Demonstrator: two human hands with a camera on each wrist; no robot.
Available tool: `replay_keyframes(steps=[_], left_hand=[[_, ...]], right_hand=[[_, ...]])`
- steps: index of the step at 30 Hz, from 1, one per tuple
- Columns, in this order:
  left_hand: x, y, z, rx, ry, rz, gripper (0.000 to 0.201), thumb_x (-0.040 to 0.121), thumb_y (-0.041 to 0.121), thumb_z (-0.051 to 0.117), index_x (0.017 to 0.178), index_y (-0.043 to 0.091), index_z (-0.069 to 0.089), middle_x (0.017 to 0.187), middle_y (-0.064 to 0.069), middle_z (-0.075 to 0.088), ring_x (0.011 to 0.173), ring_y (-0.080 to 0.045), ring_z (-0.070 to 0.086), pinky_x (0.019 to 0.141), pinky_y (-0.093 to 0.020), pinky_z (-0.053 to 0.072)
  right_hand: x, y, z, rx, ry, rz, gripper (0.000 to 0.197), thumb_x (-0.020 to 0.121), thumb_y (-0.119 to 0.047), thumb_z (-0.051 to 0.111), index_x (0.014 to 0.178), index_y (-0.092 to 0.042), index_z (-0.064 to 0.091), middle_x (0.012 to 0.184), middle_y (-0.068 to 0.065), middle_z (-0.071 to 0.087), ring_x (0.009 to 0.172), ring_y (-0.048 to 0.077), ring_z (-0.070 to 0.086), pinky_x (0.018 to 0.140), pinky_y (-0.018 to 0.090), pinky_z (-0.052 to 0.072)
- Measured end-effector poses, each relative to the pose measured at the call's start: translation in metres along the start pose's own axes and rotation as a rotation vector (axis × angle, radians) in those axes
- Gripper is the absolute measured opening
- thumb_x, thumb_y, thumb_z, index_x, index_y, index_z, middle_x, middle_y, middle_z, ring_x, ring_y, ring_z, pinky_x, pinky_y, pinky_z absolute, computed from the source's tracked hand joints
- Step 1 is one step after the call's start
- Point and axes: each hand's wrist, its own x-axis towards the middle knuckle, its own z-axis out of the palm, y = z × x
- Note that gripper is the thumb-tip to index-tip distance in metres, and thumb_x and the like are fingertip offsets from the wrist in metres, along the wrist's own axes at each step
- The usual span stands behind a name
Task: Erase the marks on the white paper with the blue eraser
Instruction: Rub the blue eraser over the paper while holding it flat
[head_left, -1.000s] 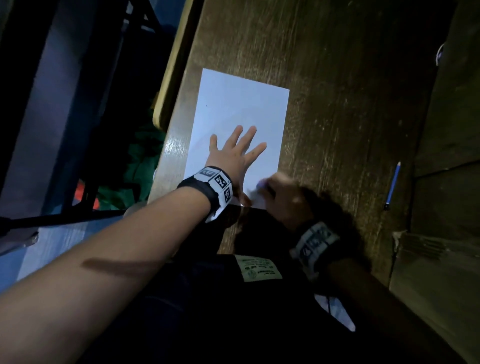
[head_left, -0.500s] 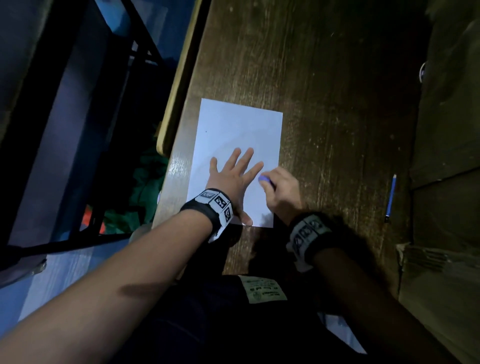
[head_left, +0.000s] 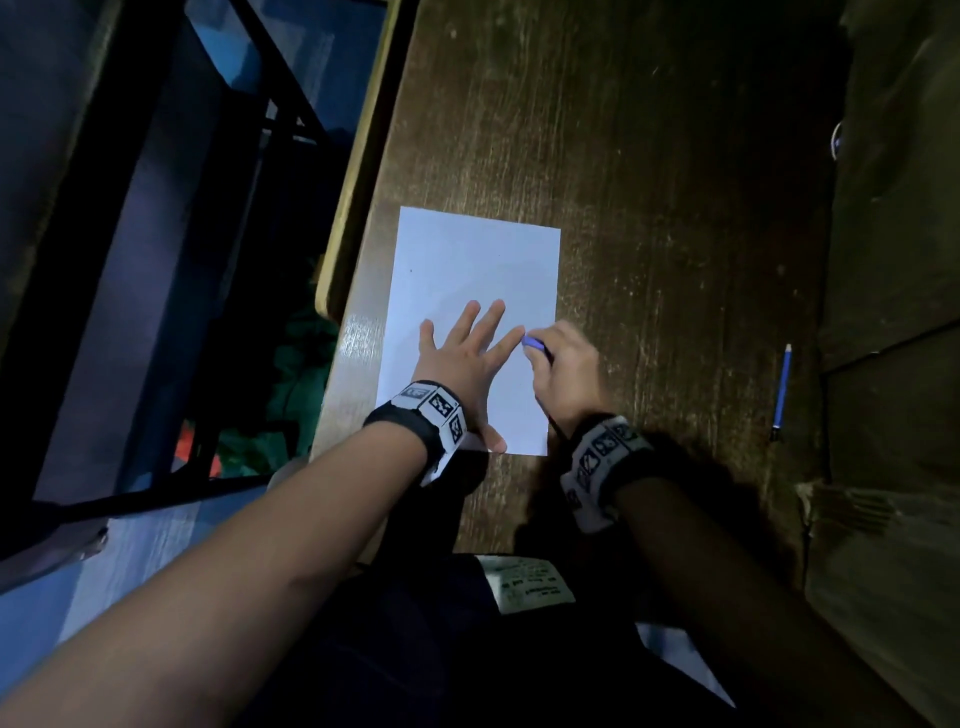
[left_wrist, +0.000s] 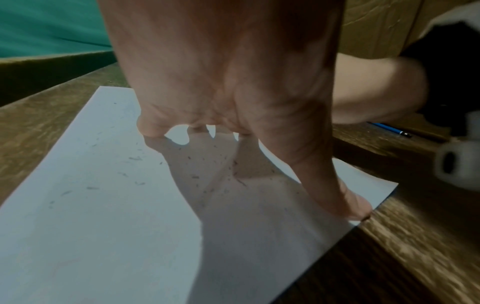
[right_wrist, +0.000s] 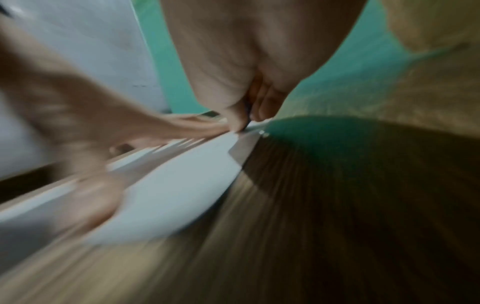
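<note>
Dark metal frame bars (head_left: 171, 291) are filling the left of the head view, with green cloth (head_left: 291, 384) showing below the table's pale edge. Moving right, the wooden table (head_left: 649, 182) is carrying the white paper (head_left: 467, 260), lying flat at centre frame near that left edge. The left hand (head_left: 462, 358) is pressing flat on the lower half of the sheet, fingers straight and spread, thumb (left_wrist: 348, 207) reaching the near corner of the paper; the left wrist view is showing grey eraser crumbs (left_wrist: 192, 176) scattered under and beside the palm. Just right of the index fingertip, the blue eraser (head_left: 532, 343) is sitting on the sheet close to its right edge, and the right hand (head_left: 569, 371) is pinching it, fingers curled tight around it. The right wrist view is smearing badly, so only the fingertips (right_wrist: 262, 111) bunched down at the paper's edge are readable there. Further right, well apart from the sheet, a blue pencil (head_left: 782, 389) is lying on the table, beside a brown cardboard box (head_left: 893, 571) at the right edge of frame.
</note>
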Motion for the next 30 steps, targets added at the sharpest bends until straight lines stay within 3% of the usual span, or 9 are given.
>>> replay_keyframes(steps=[6, 8, 10, 13, 18, 22, 26, 28, 30], left_hand=[[0.003, -0.002, 0.002, -0.009, 0.004, -0.002, 0.158, 0.043, 0.09, 0.075, 0.158, 0.035, -0.02, 0.162, 0.0, -0.037, 0.153, -0.029, -0.026, 0.114, -0.073, 0.007], [0.004, -0.002, 0.001, -0.009, 0.005, 0.004, 0.159, 0.043, 0.09, 0.075, 0.158, 0.034, -0.02, 0.162, 0.0, -0.036, 0.153, -0.03, -0.025, 0.114, -0.073, 0.008], [0.003, -0.004, 0.002, -0.009, 0.014, 0.008, 0.162, 0.042, 0.09, 0.075, 0.158, 0.031, -0.021, 0.164, 0.0, -0.034, 0.153, -0.029, -0.023, 0.113, -0.073, 0.009], [0.001, -0.005, 0.002, -0.02, 0.018, 0.006, 0.166, 0.042, 0.092, 0.074, 0.159, 0.022, -0.022, 0.165, 0.001, -0.031, 0.154, -0.027, -0.022, 0.115, -0.071, 0.008], [-0.005, -0.013, -0.001, 0.026, 0.023, 0.058, 0.168, 0.045, 0.086, 0.078, 0.157, 0.015, -0.024, 0.166, 0.001, -0.03, 0.154, -0.024, -0.022, 0.121, -0.064, 0.008], [-0.025, -0.033, -0.002, 0.07, 0.035, 0.105, 0.161, 0.049, 0.072, 0.087, 0.159, 0.018, -0.017, 0.167, -0.001, -0.022, 0.155, -0.024, -0.018, 0.123, -0.054, 0.01], [-0.034, -0.063, -0.002, 0.037, 0.134, 0.11, 0.121, 0.063, 0.042, 0.09, 0.155, 0.022, 0.013, 0.163, -0.006, -0.006, 0.154, -0.03, -0.003, 0.112, -0.052, 0.031], [-0.032, -0.071, 0.0, -0.038, 0.172, 0.122, 0.089, 0.074, 0.023, 0.083, 0.145, 0.027, 0.029, 0.16, -0.006, 0.001, 0.15, -0.037, 0.015, 0.101, -0.051, 0.046], [-0.033, -0.069, 0.001, -0.189, 0.218, 0.084, 0.071, 0.08, 0.03, 0.077, 0.139, 0.032, 0.036, 0.161, -0.003, 0.007, 0.141, -0.043, 0.033, 0.092, -0.054, 0.052]], right_hand=[[-0.065, -0.023, -0.012, -0.08, -0.3, -0.148, 0.011, 0.082, 0.001, 0.065, 0.086, -0.007, 0.072, 0.082, 0.009, 0.063, 0.073, 0.025, 0.06, 0.066, 0.036, 0.05], [-0.033, -0.014, -0.006, -0.043, -0.189, -0.173, 0.01, 0.081, 0.009, 0.067, 0.08, -0.001, 0.069, 0.075, 0.011, 0.06, 0.07, 0.023, 0.054, 0.066, 0.036, 0.046], [0.003, -0.006, -0.003, -0.005, -0.048, -0.04, 0.006, 0.087, 0.002, 0.064, 0.087, -0.001, 0.07, 0.081, 0.009, 0.059, 0.071, 0.019, 0.053, 0.069, 0.032, 0.047], [0.004, -0.002, 0.002, 0.023, -0.015, 0.034, 0.009, 0.087, 0.0, 0.064, 0.09, -0.004, 0.07, 0.085, 0.005, 0.059, 0.073, 0.014, 0.053, 0.072, 0.026, 0.046], [-0.066, -0.008, -0.013, 0.006, -0.34, -0.039, 0.007, 0.086, -0.011, 0.067, 0.089, -0.011, 0.073, 0.086, 0.005, 0.066, 0.081, 0.022, 0.062, 0.075, 0.033, 0.05], [-0.068, -0.005, -0.015, 0.095, -0.428, 0.033, 0.007, 0.077, -0.015, 0.074, 0.084, -0.015, 0.075, 0.084, -0.003, 0.069, 0.08, 0.013, 0.063, 0.076, 0.023, 0.048], [-0.051, -0.009, -0.008, 0.112, -0.122, 0.157, 0.009, 0.079, -0.014, 0.075, 0.086, -0.018, 0.077, 0.083, -0.006, 0.066, 0.07, 0.004, 0.055, 0.072, 0.006, 0.04], [-0.037, -0.004, -0.007, 0.203, -0.04, 0.236, 0.011, 0.08, -0.016, 0.076, 0.089, -0.02, 0.076, 0.086, -0.006, 0.065, 0.064, 0.009, 0.057, 0.068, 0.018, 0.049], [-0.027, -0.001, -0.007, 0.238, -0.042, 0.263, 0.01, 0.081, -0.019, 0.075, 0.091, -0.022, 0.075, 0.086, -0.004, 0.064, 0.064, 0.013, 0.058, 0.066, 0.03, 0.054]])
